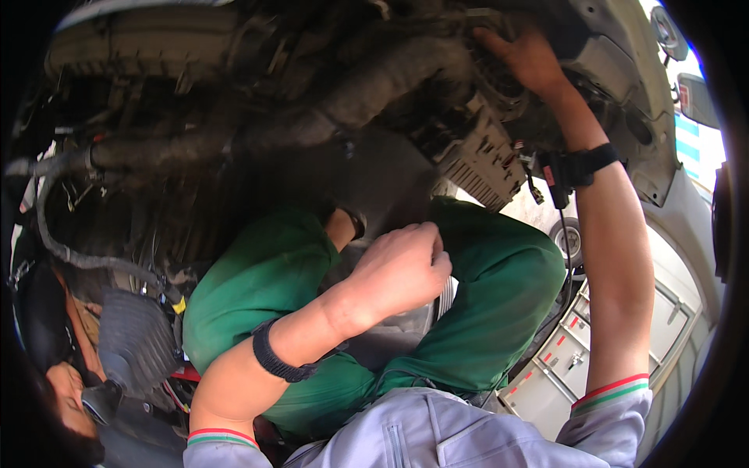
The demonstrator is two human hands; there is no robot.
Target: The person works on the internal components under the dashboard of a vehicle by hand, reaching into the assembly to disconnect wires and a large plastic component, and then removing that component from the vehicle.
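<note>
My left hand [406, 269] hovers above my lap between my green-trousered knees, its fingers curled in. What they may hold is hidden. Up at the right, my right hand [530, 62] reaches into the engine bay. Its thumb is stretched out apart from the other fingers, over a round dark ribbed part [499, 82]; shadow partly hides the fingertips. Just below that hand is a grey finned box [488, 156] with small connectors at its side. A thick dusty pipe [367, 86] runs leftward from the round part.
Vehicle bodywork [624, 70] curves around the upper right. A grey hose [55, 222] bends down at the left, above a black ribbed air duct [136, 339]. Another person [39, 312] is at the lower left. A wheel [569, 240] and a white panelled truck side [562, 359] show at the right.
</note>
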